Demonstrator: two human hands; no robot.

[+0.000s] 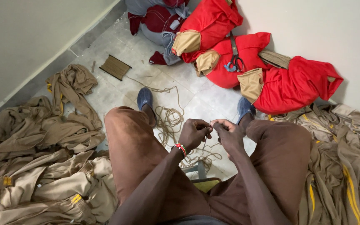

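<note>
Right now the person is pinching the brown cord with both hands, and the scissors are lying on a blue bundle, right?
Not quite. The head view shows the scissors lying on a red bundle, not a blue one. The left hand and right hand do pinch the brown cord.

On the tiled floor (196, 98) ahead of me, three red bundles with tan patches lie against the far wall: one (211, 23) at the top, one (238, 58) below it, one (298, 85) nearer the right edge. A pair of scissors with blue handles (235, 58) rests on the middle bundle. In the far corner sits a grey and maroon bundle (157, 21). A flat card wound with brown thread (115, 67) lies near the left wall. Khaki garments are heaped along the floor's left edge (42, 146), and more khaki garments with yellow stripes are piled at its right edge (346, 162).
</note>
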